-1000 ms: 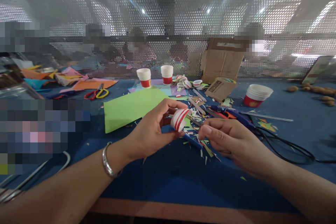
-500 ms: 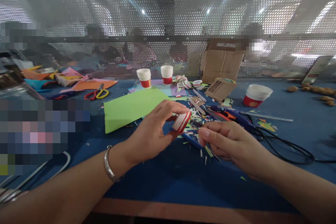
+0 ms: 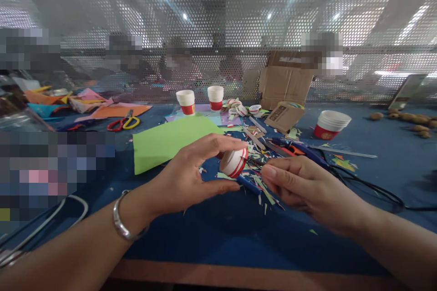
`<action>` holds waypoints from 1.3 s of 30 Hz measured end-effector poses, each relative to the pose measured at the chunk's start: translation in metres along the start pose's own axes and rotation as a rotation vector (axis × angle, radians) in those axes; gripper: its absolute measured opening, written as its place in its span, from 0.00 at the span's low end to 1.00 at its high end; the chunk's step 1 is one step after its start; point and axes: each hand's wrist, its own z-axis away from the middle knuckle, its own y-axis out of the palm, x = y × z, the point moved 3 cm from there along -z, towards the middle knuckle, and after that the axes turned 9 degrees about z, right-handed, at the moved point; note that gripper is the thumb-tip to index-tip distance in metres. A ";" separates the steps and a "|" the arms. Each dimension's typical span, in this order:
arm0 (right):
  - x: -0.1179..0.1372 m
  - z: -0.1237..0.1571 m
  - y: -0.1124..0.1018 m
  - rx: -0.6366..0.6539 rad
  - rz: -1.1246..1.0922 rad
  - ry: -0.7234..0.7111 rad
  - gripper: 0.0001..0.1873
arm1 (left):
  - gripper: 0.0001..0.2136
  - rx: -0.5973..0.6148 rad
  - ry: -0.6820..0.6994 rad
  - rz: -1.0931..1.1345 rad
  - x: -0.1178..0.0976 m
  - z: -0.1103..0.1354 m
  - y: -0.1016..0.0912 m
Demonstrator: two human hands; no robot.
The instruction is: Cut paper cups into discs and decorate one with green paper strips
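Note:
My left hand (image 3: 194,170) curves around a cut-down paper cup bottom (image 3: 234,163), white with red bands. Its fingers reach over the top and the thumb is stretched out below, apart from the cup piece; contact behind it is hidden. In my right hand (image 3: 290,182), thumb and forefinger pinch a thin dark metal tool (image 3: 254,161), whose tip touches the cup piece's rim. Most of the tool is covered by the fingers, so its kind is unclear. Under the hands lie a blue-handled tool (image 3: 249,185) and paper shreds (image 3: 269,193).
Green paper (image 3: 170,141) lies left of the hands, with red-and-yellow scissors (image 3: 124,122) beyond. Paper cups (image 3: 215,98) stand at the back, and a cup stack (image 3: 331,125) at right. A blue glue gun (image 3: 316,154) trails a black cable (image 3: 378,191). Cardboard (image 3: 287,82) leans behind.
My left thumb has moved down off the cup piece, and the left hand has opened wider. The cup piece has tilted slightly. My right hand keeps its pinch on the tool.

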 end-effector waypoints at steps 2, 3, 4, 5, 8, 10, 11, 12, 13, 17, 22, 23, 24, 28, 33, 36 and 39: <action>0.000 0.000 0.001 0.017 -0.001 0.019 0.28 | 0.24 -0.008 -0.035 0.087 0.000 0.000 -0.002; 0.000 0.000 0.001 0.025 0.001 0.027 0.28 | 0.22 -0.016 -0.039 0.093 0.000 0.000 -0.003; -0.001 0.000 0.001 0.032 0.004 0.033 0.28 | 0.21 -0.023 -0.032 0.078 0.001 -0.001 -0.003; -0.002 -0.001 0.001 0.038 0.007 0.038 0.28 | 0.20 -0.032 -0.017 0.051 0.001 -0.001 -0.004; -0.005 -0.002 -0.001 0.055 0.019 0.039 0.29 | 0.19 -0.034 0.035 -0.023 0.000 -0.002 -0.004; -0.006 -0.002 -0.002 0.059 0.032 0.030 0.29 | 0.19 -0.023 0.054 -0.044 0.000 -0.002 -0.004; -0.006 -0.003 -0.002 0.057 0.041 0.023 0.29 | 0.19 -0.013 0.052 -0.044 0.000 -0.002 -0.004; -0.006 -0.003 -0.002 0.053 0.050 0.015 0.29 | 0.20 -0.005 0.040 -0.034 0.001 -0.002 -0.004; -0.006 -0.004 -0.002 0.047 0.060 0.008 0.29 | 0.20 -0.002 0.021 -0.015 0.001 -0.002 -0.003; -0.006 -0.005 -0.004 0.006 0.087 -0.005 0.28 | 0.20 -0.037 -0.131 0.101 0.006 -0.001 0.001; -0.007 -0.005 -0.006 -0.023 0.143 -0.035 0.27 | 0.20 -0.127 -0.234 0.247 0.010 -0.002 0.006; -0.008 -0.005 -0.007 -0.017 0.169 -0.046 0.27 | 0.21 -0.142 -0.234 0.261 0.010 -0.002 0.006; -0.009 -0.005 -0.007 -0.013 0.195 -0.053 0.27 | 0.21 -0.154 -0.233 0.267 0.011 -0.002 0.006; -0.012 -0.005 -0.006 -0.006 0.273 -0.052 0.26 | 0.22 -0.170 -0.227 0.261 0.012 -0.002 0.006; -0.011 -0.006 -0.007 -0.015 0.328 -0.064 0.26 | 0.21 -0.161 -0.213 0.212 0.012 -0.002 0.009; -0.012 -0.007 -0.007 -0.023 0.355 -0.065 0.26 | 0.22 -0.155 -0.218 0.205 0.012 -0.002 0.009; -0.013 -0.006 -0.007 -0.024 0.378 -0.065 0.25 | 0.23 -0.154 -0.232 0.192 0.011 -0.002 0.008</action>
